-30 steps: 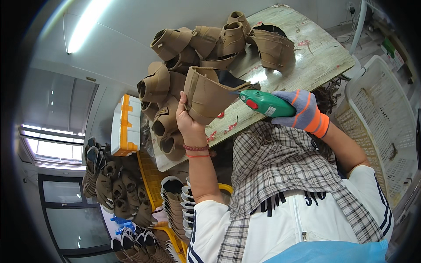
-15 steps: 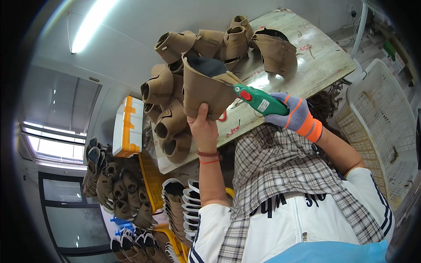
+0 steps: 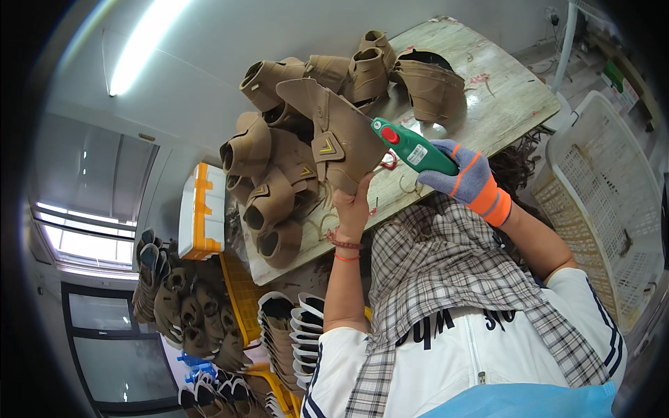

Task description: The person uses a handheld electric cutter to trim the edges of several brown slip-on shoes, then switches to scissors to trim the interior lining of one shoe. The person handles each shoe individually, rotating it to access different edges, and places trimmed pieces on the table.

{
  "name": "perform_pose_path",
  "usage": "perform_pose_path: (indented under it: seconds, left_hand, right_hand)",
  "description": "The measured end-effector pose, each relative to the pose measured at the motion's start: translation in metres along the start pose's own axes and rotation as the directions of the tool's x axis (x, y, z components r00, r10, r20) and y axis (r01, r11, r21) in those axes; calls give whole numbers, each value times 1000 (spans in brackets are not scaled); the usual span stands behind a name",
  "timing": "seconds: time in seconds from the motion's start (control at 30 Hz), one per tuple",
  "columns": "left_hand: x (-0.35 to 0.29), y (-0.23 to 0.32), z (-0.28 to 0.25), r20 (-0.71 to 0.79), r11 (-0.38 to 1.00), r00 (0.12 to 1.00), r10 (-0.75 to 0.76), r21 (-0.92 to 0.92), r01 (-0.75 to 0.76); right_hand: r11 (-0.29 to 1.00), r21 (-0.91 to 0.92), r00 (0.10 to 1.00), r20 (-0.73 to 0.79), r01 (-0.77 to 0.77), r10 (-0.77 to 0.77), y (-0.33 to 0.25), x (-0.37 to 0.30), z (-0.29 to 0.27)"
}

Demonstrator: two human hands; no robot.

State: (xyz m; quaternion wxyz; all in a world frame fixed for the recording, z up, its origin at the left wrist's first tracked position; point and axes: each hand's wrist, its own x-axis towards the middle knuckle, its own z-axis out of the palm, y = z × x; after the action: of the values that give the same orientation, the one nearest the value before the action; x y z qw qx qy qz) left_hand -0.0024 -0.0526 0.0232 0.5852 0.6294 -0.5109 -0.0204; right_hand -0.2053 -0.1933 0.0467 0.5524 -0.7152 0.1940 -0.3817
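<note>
Grips the upper [image 3: 341,150] from below with the bare left hand [image 3: 351,202], probably to present its edge to the green tool [image 3: 416,150], clamped in the gloved right hand [image 3: 460,174], apart from the left. Has more uppers [image 3: 270,200] on the worktop [image 3: 512,97], beyond the left hand, perhaps for easy reach.

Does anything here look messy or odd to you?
Yes: thin, curled tan strips and small red scraps litter the pale, wood-grained table, looking untidy beside the brown, hollow shoe pieces. Also, only the right hand wears a grey-and-orange glove; the left hand is bare.
</note>
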Motion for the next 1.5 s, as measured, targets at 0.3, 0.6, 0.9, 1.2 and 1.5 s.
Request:
perform_pose_path:
  seconds: [0.3, 0.6, 0.9, 1.2, 1.5]
  left_hand:
    - [9, -3, 10, -53, 765, 980, -193, -633, 117]
    - [2, -5, 21, -41, 954, 987, -153, -269, 137]
    - [2, -12, 27, 158, 926, 952, 262, 237, -294]
    - [6, -19, 25, 248, 796, 916, 317, 456, -399]
    - [270, -1, -5, 409, 418, 844, 347, 738, -530]
  right_hand:
    - [987, -164, 1000, -11, -1, 0, 20, -10, -16]
    - [991, 23, 990, 45, -132, 131, 13, -5, -11]
    - [961, 182, 978, 23, -209, 208, 9, 3, -13]
    - [920, 324, 968, -46, -221, 248, -4, 16, -31]
    - [938, 223, 929, -201, -266, 312, 32, 1, -73]
